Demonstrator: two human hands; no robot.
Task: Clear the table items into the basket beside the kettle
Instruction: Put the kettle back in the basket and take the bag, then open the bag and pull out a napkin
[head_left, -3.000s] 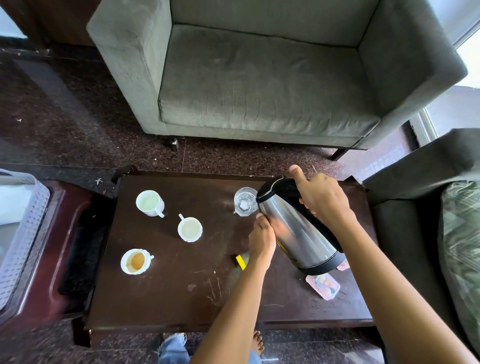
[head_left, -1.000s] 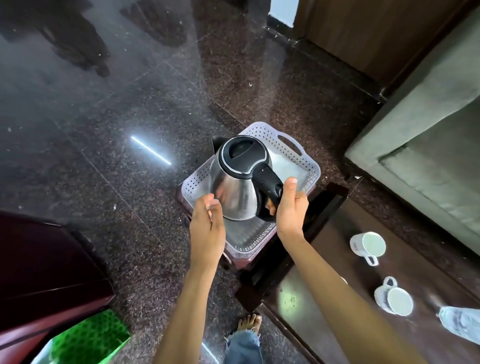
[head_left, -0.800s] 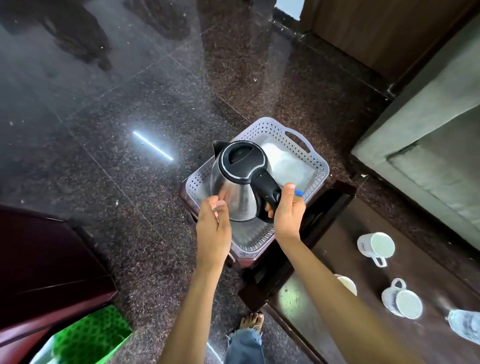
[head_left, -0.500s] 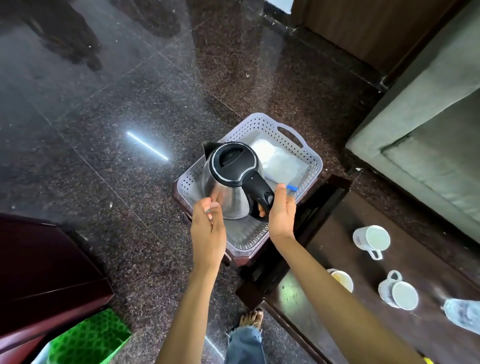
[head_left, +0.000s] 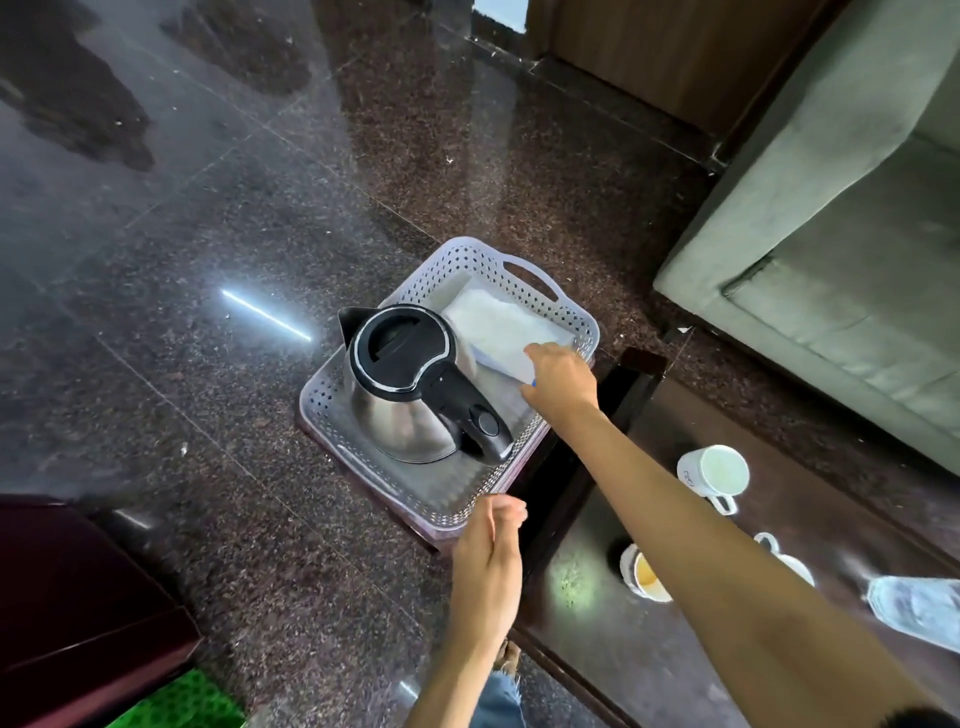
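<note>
Kettle (head_left: 410, 384) sits in basket (head_left: 571, 322); right hand (head_left: 561, 379) reaches beside it.

The dark brown wooden bench (head_left: 613, 649) carries 3 white ceramic mugs: one lying tilted near its far edge (head_left: 714, 473), one holding brown liquid (head_left: 644, 574), one mostly hidden behind an arm (head_left: 792, 564). A clear plastic bottle (head_left: 917, 605) lies at the right. Beside the bench, a lower reddish stand (head_left: 363, 486) bears a white perforated plastic basket (head_left: 561, 306).
</note>
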